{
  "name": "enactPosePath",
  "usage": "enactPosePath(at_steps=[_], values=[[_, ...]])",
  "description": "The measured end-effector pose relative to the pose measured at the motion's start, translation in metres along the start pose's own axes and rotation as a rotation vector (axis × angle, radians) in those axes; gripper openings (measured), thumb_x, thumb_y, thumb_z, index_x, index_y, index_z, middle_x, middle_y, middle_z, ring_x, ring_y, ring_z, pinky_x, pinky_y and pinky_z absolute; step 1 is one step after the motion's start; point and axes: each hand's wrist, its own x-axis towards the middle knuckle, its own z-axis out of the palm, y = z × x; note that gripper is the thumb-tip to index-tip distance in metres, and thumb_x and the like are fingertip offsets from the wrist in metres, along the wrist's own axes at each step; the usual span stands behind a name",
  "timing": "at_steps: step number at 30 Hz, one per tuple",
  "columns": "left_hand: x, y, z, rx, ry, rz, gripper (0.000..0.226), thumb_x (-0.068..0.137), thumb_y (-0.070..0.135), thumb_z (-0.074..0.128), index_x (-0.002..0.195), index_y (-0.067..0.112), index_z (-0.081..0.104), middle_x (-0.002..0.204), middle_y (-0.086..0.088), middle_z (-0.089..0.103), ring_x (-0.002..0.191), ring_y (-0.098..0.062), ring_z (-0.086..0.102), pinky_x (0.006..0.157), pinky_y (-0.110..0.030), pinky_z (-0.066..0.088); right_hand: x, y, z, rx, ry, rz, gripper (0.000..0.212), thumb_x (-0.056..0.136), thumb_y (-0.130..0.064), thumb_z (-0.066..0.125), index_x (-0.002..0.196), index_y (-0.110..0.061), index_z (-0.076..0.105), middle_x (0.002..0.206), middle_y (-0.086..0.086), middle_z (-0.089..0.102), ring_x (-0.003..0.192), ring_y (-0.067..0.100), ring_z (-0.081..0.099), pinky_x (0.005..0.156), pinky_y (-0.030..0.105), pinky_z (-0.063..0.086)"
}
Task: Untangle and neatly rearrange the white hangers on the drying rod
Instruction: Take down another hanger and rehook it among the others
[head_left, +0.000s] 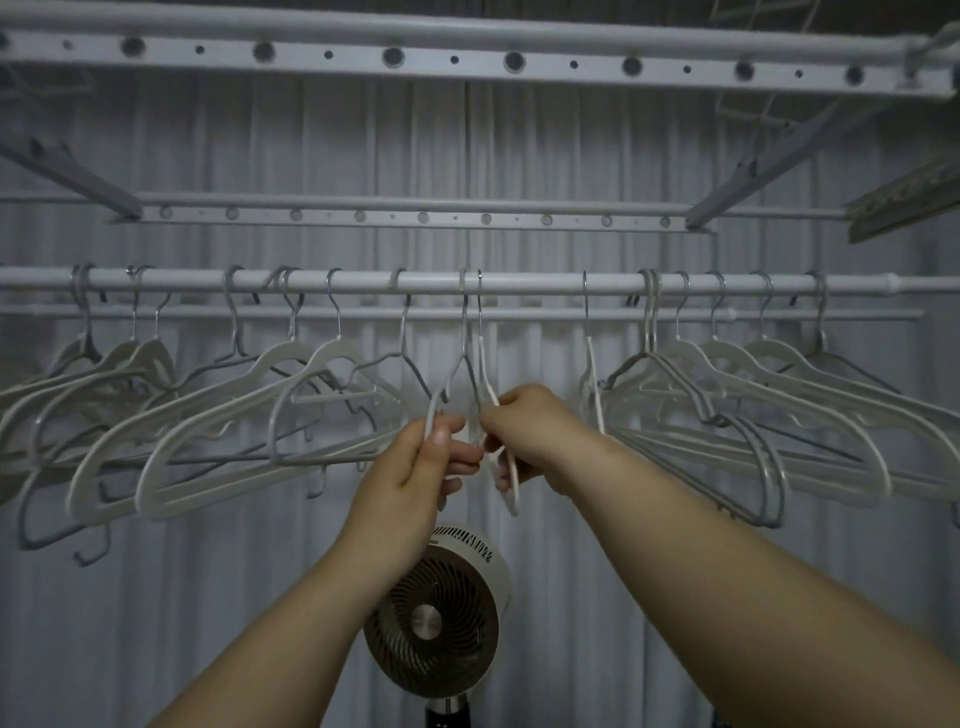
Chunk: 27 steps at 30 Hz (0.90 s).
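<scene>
Hangers mid-sort on a drying rod (519, 283), read left to right. Left: the left bunch (208, 415) of white hangers, overlapped and skewed, with long axes slanting along the rod. Centre: two hangers hooked side by side and turned edge-on. Their long axes run from the curtain (571, 156) toward the onlooker, near shoulders sloping down into the hands. Left hand (410, 467): thumb and fingers (447, 428) pinch the near shoulder of the thin hanger (464, 358). Right hand (530, 431): fingers curl round the flat white hanger (513, 488), whose tip projects below the hand. The hands nearly touch. Likely next move: parting this pair sideways along the rod. Right: the right bunch (779, 384), likewise overlapped. Below: a fan (431, 618).
</scene>
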Motion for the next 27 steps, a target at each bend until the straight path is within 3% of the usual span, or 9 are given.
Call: enactPosePath(at_steps=[2,5,7,11,14,18,24,27], values=[[0.0,-0.001,-0.001,-0.004,0.004,-0.002,0.028,0.097,0.018,0.032,0.085,0.032,0.052,0.079,0.005,0.065,0.08,-0.01,0.062,0.078,-0.027,0.049,0.003,0.003,-0.001,0.027,0.042,0.015,0.009,0.093,-0.008,0.038,0.09,-0.004,0.046,0.063,0.008,0.042,0.043,0.018,0.04,0.028,0.015,0.039],[0.001,-0.003,-0.002,0.009,0.0,-0.006,0.027,0.097,0.018,0.032,0.086,0.031,0.053,0.081,0.004,0.065,0.078,-0.006,0.063,0.077,-0.025,0.049,0.009,0.006,-0.008,0.11,0.101,0.02,0.008,0.093,-0.006,0.038,0.093,-0.003,0.045,0.06,0.009,0.04,0.04,0.017,0.039,0.026,0.013,0.036],[0.002,-0.005,-0.002,0.023,-0.001,-0.013,0.026,0.097,0.018,0.033,0.087,0.031,0.054,0.081,0.005,0.065,0.072,0.0,0.064,0.075,-0.022,0.049,0.013,0.004,-0.015,0.165,0.138,0.045,0.01,0.093,-0.004,0.039,0.088,-0.001,0.047,0.06,0.011,0.04,0.04,0.019,0.039,0.024,0.012,0.036],[0.002,-0.005,-0.002,0.016,0.021,-0.025,0.028,0.097,0.015,0.035,0.084,0.033,0.052,0.081,0.007,0.063,0.079,-0.005,0.06,0.073,-0.019,0.046,0.022,0.009,-0.026,0.153,0.167,0.07,0.028,0.094,-0.005,0.04,0.066,-0.005,0.041,0.062,0.011,0.04,0.042,0.02,0.039,0.027,0.016,0.038],[0.001,-0.009,-0.005,0.052,0.026,-0.03,0.028,0.097,0.015,0.035,0.085,0.034,0.052,0.082,0.008,0.064,0.083,-0.006,0.06,0.075,-0.021,0.046,0.028,0.018,-0.031,0.128,0.171,0.101,0.028,0.094,-0.003,0.04,0.066,-0.004,0.042,0.063,0.011,0.041,0.044,0.019,0.039,0.032,0.023,0.042],[0.0,-0.014,-0.009,0.09,0.031,-0.034,0.024,0.096,0.014,0.038,0.089,0.032,0.053,0.084,0.012,0.064,0.086,-0.005,0.061,0.079,-0.024,0.047,0.029,0.035,-0.035,0.09,0.137,0.118,0.019,0.094,-0.001,0.038,0.078,-0.002,0.049,0.063,0.008,0.047,0.048,0.016,0.04,0.025,0.011,0.039],[0.001,-0.019,-0.013,0.201,-0.005,-0.042,0.02,0.094,0.014,0.046,0.106,0.03,0.044,0.086,0.016,0.059,0.082,0.004,0.054,0.075,-0.01,0.039,0.004,0.056,-0.042,-0.01,0.086,0.111,0.029,0.093,0.002,0.039,0.068,-0.009,0.048,0.063,0.005,0.05,0.045,0.014,0.037,0.028,0.013,0.038],[-0.001,-0.018,-0.013,0.215,0.008,-0.03,0.025,0.092,0.016,0.05,0.112,0.029,0.04,0.091,0.021,0.052,0.081,0.007,0.051,0.07,-0.007,0.037,-0.02,0.06,-0.048,-0.06,0.1,0.108,0.03,0.093,0.002,0.04,0.068,-0.011,0.049,0.063,0.005,0.051,0.032,0.009,0.04,0.028,0.013,0.039]])
